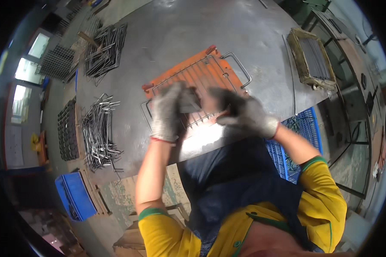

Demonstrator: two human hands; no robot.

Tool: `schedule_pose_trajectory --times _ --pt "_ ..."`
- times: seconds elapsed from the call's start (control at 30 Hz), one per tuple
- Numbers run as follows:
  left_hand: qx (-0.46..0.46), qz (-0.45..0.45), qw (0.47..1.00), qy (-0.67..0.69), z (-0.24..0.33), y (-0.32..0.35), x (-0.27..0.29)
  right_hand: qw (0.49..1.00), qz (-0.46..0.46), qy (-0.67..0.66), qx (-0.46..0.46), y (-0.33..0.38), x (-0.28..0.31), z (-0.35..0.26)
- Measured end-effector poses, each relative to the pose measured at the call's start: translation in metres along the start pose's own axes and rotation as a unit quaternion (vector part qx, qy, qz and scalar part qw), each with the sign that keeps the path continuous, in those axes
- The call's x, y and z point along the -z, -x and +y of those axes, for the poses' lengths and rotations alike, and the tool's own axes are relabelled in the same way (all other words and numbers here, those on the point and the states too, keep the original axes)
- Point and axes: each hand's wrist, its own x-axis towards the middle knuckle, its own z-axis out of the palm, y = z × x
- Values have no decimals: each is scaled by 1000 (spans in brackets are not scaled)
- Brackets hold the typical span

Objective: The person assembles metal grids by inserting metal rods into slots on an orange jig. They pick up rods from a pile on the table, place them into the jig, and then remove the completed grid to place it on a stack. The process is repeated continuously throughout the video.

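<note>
I see my gloved left hand [167, 112] and right hand [244, 113] together gripping a small dark blurred piece [188, 103]. Beneath lies a silver wire rack [201, 73] on the grey metal tabletop [167, 34].

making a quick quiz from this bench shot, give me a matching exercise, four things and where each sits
Things:
1. wire rack
2. blue crate
3. pile of bent metal rods
4. wooden frame holding rods

Places:
A. far right of the table
B. on the orange jig, under both hands
C. left part of the table
D. on the floor, lower left

Pairs: 1-B, 2-D, 3-C, 4-A
</note>
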Motion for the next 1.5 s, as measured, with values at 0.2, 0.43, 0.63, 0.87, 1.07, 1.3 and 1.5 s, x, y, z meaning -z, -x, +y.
schedule_pose_trajectory --times 0.2,0.43,0.63,0.87,1.07,1.3,1.5 --pt "79 -100 992 -18 -54 -15 -48 995 97 -15 -33 26 -22 38" --pt "12 -109 932 -345 -63 -52 -59 986 126 20 -110 17 -20 77" --pt "-316 -45 709 -629 -84 -65 -49 982 99 37 -158 17 -22 87" --pt "-297 -54 703 -644 -75 -51 -61 982 131 12 -136 22 -29 95" --pt "-403 -66 654 -637 -87 -62 -52 988 126 12 -94 21 -23 94" --pt "-428 -95 595 -673 -87 -73 -53 991 81 59 -91 18 -18 95" --pt "-478 -92 516 -705 -92 -80 -48 972 107 151 -147 25 -16 83"
